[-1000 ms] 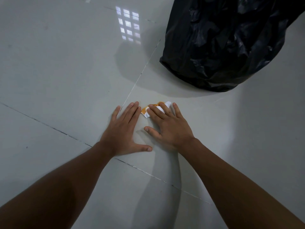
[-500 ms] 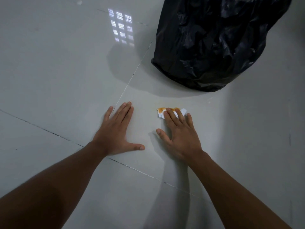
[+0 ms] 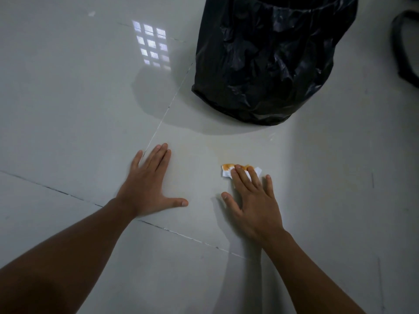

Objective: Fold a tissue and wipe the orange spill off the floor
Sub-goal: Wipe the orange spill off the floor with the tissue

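A small folded white tissue (image 3: 226, 170) with orange stains along its far edge lies on the pale tiled floor (image 3: 68, 109). My right hand (image 3: 254, 200) rests flat on it, fingertips pressing its near half, so part of the tissue is hidden. My left hand (image 3: 147, 186) lies flat on the floor to the left, fingers together, thumb spread, holding nothing. A faint yellowish smear (image 3: 217, 150) shows on the tile beyond the tissue.
A bin lined with a black plastic bag (image 3: 272, 60) stands on the floor just beyond my hands. A dark curved object (image 3: 405, 48) sits at the far right edge. Dark grout lines cross the tiles, and a window reflection (image 3: 152, 46) shines at the upper left.
My right hand has slid the tissue to the right, away from my left hand. The left hand stays flat on the floor.
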Available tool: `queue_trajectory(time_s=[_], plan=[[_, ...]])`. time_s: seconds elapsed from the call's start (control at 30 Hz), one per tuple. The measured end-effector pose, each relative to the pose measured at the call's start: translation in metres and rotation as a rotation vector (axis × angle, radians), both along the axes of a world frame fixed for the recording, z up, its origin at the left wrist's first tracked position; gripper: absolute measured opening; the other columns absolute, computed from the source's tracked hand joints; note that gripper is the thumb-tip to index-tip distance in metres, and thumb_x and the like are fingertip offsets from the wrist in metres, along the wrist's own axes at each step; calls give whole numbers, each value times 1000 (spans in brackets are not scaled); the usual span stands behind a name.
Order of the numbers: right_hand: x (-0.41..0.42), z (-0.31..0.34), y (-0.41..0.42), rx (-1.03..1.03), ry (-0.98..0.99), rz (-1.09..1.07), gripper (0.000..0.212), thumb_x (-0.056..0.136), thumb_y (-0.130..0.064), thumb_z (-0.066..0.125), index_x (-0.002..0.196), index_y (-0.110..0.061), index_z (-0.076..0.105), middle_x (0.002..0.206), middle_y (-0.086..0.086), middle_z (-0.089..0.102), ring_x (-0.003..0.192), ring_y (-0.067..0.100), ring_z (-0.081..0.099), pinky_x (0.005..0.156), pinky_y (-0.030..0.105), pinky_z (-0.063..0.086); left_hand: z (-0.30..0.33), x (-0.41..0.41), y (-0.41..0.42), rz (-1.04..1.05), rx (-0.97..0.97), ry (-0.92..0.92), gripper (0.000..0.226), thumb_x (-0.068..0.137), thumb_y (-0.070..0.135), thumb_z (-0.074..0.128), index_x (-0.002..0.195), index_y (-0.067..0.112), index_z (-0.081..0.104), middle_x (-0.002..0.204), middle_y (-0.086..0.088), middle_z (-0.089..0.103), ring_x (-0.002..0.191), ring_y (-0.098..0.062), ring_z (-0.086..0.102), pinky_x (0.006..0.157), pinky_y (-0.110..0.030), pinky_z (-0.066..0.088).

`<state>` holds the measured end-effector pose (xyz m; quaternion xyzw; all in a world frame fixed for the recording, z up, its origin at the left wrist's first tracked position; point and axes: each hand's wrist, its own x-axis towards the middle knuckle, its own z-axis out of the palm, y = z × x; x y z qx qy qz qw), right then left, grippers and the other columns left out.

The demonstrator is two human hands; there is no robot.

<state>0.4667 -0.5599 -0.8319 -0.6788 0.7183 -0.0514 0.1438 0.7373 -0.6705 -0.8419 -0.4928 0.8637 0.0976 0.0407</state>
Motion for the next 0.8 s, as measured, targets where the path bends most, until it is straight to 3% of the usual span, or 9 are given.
queue_trajectory(time_s=[0.13,0.33,0.47,0.67,0.8], plan=[[1,1,2,-4,-104,-35,77,100,-62,26,160,-24,-4,167,-8,-17,152,10,-21,124,37,-9,-1,0,1,-2,-12,16,142,60,104,31,161,6,12,172,-6,5,158,-16,1,127,-54,5],[12,2,1,84,-141,-8,90,92,-73,15,159,-19,-12,164,4,-27,151,18,-25,123,33,-10,-2,0,0,-11,-24,20,141,61,103,32,160,5,13,171,-8,7,158,-18,4,127,-52,4],[9,1,-14,87,-199,18,99,89,-79,16,159,-14,-9,167,3,-20,152,15,-21,124,32,-8,-2,0,0,-9,-18,12,140,61,103,32,160,6,11,172,-6,5,158,-16,1,127,-52,2],[4,11,-43,108,-181,141,86,98,-65,31,160,-14,-1,168,2,-11,154,16,-14,123,30,-8,-3,1,0,-11,-22,5,140,61,103,33,160,7,11,172,-7,6,158,-17,2,127,-53,3],[9,12,-45,18,-108,37,80,100,-63,30,160,-15,8,169,3,-5,155,18,-10,124,32,-6,-4,1,0,-10,-25,4,140,61,103,33,160,6,12,171,-7,7,158,-17,2,127,-54,5]])
